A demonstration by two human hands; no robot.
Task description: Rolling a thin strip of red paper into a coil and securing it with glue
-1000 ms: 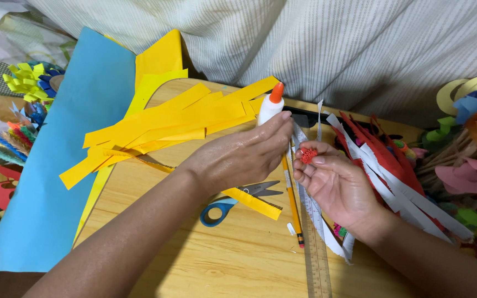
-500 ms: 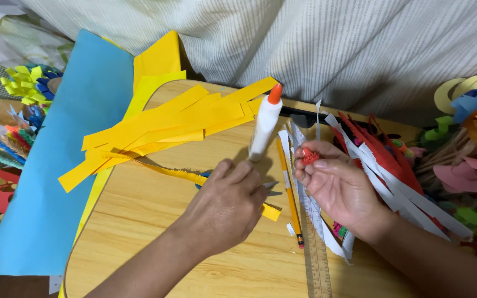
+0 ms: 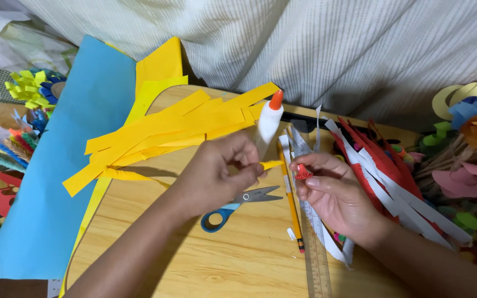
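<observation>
1. Yellow paper strip [image 3: 271,164] now pinched at its near end in the left hand [image 3: 219,174]; half a second ago that hand lay flat and lower on the table, and a second ago it closed round the glue bottle [image 3: 267,122].
2. Glue bottle unchanged, upright with its orange cap at 12 o'clock of the pinched strip.
3. Strip's long axis roughly level, free tip pointing toward 3 o'clock, at the right hand [image 3: 335,193].
4. Strip narrow, bright yellow, slightly creased, only a short end showing beyond the fingertips.
5. Left hand closed, thumb and forefinger gripping the strip, above the wooden table [image 3: 238,259] near its middle.
6. Right hand as before, closed on a small red paper piece [image 3: 303,171] held between thumb and fingertips, just beside the strip's tip without touching.
7. Blue-handled scissors [image 3: 238,205] lying at 6 o'clock of the left hand, pencil [image 3: 291,204] and ruler [image 3: 317,259] between the hands.
8. Pile of yellow strips [image 3: 167,129] at 10 o'clock, blue sheet [image 3: 67,165] at 9 o'clock, red and white strips [image 3: 393,176] at 3 o'clock.
</observation>
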